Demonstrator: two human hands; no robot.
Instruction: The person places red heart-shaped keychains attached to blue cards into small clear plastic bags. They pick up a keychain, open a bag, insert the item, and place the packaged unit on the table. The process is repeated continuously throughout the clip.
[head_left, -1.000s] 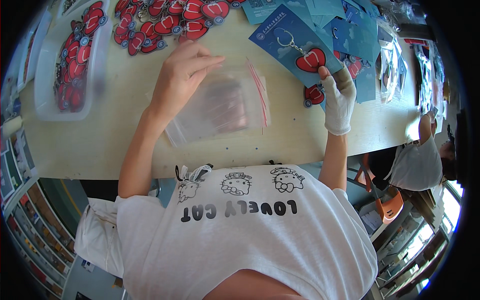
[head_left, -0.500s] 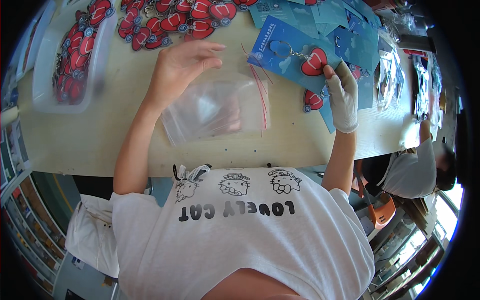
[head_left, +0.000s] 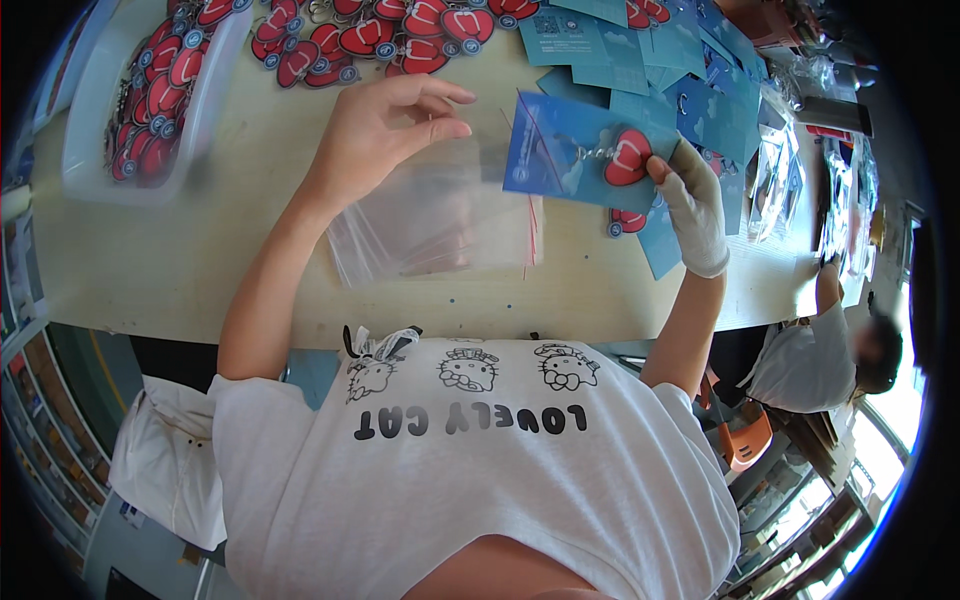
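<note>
My right hand [head_left: 692, 205], in a white glove with bare fingertips, grips the right end of a blue card [head_left: 600, 195]. A red heart-shaped keychain [head_left: 629, 157] with a metal chain hangs on the card's face. Over the card's left part lies clear film with a slanting red line, the mouth of a clear zip bag [head_left: 488, 150]. My bare left hand [head_left: 395, 128] is to the left of the card, thumb and fingers curled toward the bag; the film at its fingertips is hard to see. Below lies a stack of clear zip bags [head_left: 400, 235] on the table.
A translucent bin [head_left: 85, 170] of red keychains stands at the left. More keychains [head_left: 368, 38] lie loose at the back. Blue cards [head_left: 610, 65] are spread at the back right, with packed bags [head_left: 775, 190] beyond. Another person [head_left: 805, 365] sits at the far right.
The blue card has turned nearly level and shifted down, its left part now behind the bag's film and red line. My left hand has moved slightly right.
</note>
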